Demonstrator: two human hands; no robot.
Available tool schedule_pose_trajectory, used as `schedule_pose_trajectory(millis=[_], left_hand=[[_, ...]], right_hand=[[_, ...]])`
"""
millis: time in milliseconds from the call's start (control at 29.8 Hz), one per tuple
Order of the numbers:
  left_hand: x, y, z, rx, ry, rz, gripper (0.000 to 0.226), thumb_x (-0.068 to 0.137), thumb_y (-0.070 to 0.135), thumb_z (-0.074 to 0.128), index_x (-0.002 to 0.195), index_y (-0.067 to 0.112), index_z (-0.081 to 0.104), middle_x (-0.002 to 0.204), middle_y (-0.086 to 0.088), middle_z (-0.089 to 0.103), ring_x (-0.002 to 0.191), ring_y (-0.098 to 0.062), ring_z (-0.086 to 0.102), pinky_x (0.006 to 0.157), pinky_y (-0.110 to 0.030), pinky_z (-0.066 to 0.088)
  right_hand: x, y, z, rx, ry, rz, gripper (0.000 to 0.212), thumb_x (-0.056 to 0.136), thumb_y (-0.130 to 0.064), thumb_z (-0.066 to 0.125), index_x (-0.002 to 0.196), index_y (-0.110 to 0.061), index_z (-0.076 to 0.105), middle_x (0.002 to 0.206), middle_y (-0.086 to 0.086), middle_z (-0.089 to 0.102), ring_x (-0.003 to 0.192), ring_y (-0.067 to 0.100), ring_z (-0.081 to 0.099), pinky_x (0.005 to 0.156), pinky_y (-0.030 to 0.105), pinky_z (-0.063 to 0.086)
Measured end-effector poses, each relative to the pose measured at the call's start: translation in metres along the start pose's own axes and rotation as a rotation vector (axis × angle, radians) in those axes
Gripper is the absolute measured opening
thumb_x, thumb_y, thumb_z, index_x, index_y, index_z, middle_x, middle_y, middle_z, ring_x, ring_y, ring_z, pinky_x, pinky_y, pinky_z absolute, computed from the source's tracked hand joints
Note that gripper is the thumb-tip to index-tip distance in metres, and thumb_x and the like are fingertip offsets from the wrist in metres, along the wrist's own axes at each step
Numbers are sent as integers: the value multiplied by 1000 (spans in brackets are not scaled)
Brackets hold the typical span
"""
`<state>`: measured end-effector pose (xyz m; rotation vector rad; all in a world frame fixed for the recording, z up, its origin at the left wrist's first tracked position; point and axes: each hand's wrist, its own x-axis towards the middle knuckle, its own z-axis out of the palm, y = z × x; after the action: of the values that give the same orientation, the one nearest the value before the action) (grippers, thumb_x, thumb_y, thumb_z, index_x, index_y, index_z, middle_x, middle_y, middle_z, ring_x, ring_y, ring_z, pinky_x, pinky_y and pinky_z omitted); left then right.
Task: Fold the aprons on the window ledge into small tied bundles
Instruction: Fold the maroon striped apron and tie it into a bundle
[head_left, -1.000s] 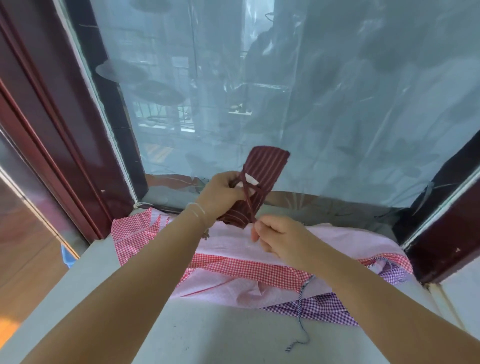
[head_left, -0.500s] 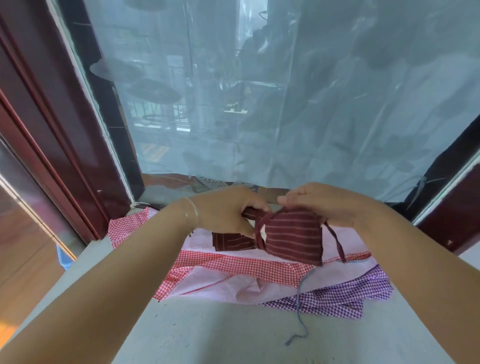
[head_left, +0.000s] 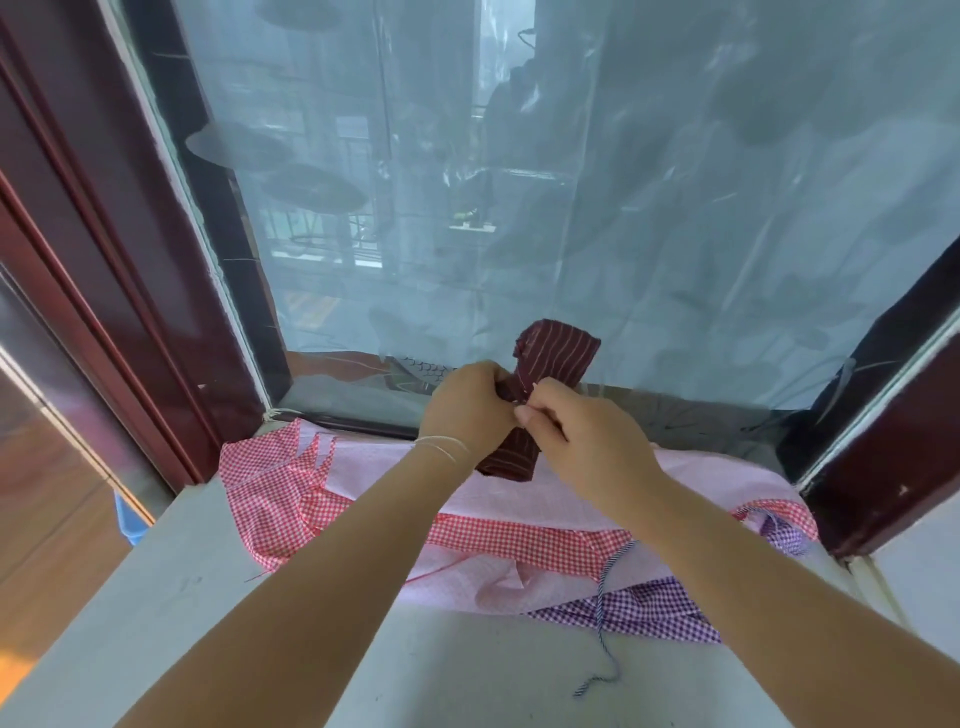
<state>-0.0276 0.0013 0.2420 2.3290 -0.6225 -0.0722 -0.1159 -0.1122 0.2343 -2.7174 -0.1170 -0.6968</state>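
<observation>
The maroon striped bundle (head_left: 550, 371), flat half a second ago, is now upended above the pink apron (head_left: 691, 483), its waist pinched by left hand (head_left: 470, 408) and right hand (head_left: 582, 434), fingers curled; tying is judged nearly complete.

Maroon striped bundle (head_left: 550, 358) now upright again, both hands (head_left: 524, 415) pinched at its middle.

A window bay with dark red framing and a pane behind clear plastic.

The window pane (head_left: 597, 182) is covered by a wrinkled clear plastic sheet (head_left: 727, 249), through which a balcony railing (head_left: 332, 234) shows faintly. A dark red window frame (head_left: 119, 249) runs down the left side, with a matching frame post (head_left: 883, 467) at right. Wooden flooring (head_left: 47, 525) lies lower left, with a blue object (head_left: 128, 525), mostly hidden, beside it.
</observation>
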Motion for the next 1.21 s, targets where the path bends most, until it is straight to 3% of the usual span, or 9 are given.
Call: schedule_pose_trajectory(millis=[201, 335, 436, 570, 704, 871, 938, 1039, 1206], left_hand=[[-10, -1, 8, -383, 133, 44, 21, 78, 30, 75, 97, 24, 67, 80, 17, 65, 74, 3, 60, 63, -10, 47], [-14, -3, 11, -569, 36, 57, 17, 78, 21, 76, 92, 27, 68, 86, 7, 71, 80, -7, 67, 73, -19, 55], [-15, -12, 5, -916, -276, 87, 29, 85, 3, 65, 114, 7, 65, 107, -11, 68, 96, -22, 65, 88, -33, 54], [-14, -26, -5, -1364, -627, -48, 45, 92, 23, 44, 129, 0, 55, 122, -15, 61, 110, -27, 58, 99, -37, 45], [-14, -36, 0, -1223, -466, -141, 31, 87, 19, 55, 107, -1, 68, 107, -23, 64, 92, -31, 62, 84, -38, 54], [-23, -40, 2, -1050, -408, -97, 35, 97, 0, 42, 123, 18, 57, 94, -24, 66, 86, -36, 64, 85, -48, 54], [-26, -36, 2, -1140, -385, -168, 27, 100, 11, 41, 118, 25, 55, 85, -17, 69, 75, -29, 67, 77, -37, 58], [-24, -39, 4, -1180, -396, -297, 25, 97, 15, 46, 118, 6, 55, 95, -18, 69, 81, -29, 65, 80, -37, 55], [-27, -38, 4, -1154, -554, -193, 18, 83, 10, 56, 96, 0, 63, 81, -9, 72, 70, -17, 68, 66, -26, 57]], right_hand=[[-9, 16, 6, 1170, -3, 761, 30, 84, -29, 68, 68, -16, 45, 50, -7, 34, 45, 9, 26, 41, 21, 24], [-5, 28, -3, 1318, -122, 758, 38, 74, -24, 70, 108, -15, 60, 58, -7, 44, 43, 5, 26, 37, 16, 22], [-3, 36, -14, 1357, -155, 710, 28, 76, -17, 65, 103, -13, 67, 59, -6, 45, 42, 3, 25, 38, 15, 21], [0, 43, -31, 1170, -241, 555, 20, 79, -10, 66, 99, -15, 69, 62, -6, 59, 43, 3, 35, 42, 15, 30], [3, 34, -37, 576, -354, 238, 23, 80, -13, 74, 92, -32, 68, 82, -14, 72, 73, 0, 66, 72, 22, 51], [-1, 22, -43, 176, -514, -43, 22, 90, -19, 63, 109, -30, 66, 90, -24, 61, 85, -3, 60, 78, 23, 50], [-1, 17, -46, 146, -517, -55, 23, 94, -20, 58, 114, -30, 64, 91, -26, 57, 86, -3, 56, 77, 21, 47], [-3, 18, -43, 137, -513, -44, 26, 95, -20, 56, 119, -27, 62, 98, -18, 60, 89, 2, 56, 78, 21, 46], [-14, 12, -31, 111, -549, -67, 31, 96, -21, 54, 124, -31, 57, 86, -30, 46, 78, -3, 50, 69, 11, 38]])
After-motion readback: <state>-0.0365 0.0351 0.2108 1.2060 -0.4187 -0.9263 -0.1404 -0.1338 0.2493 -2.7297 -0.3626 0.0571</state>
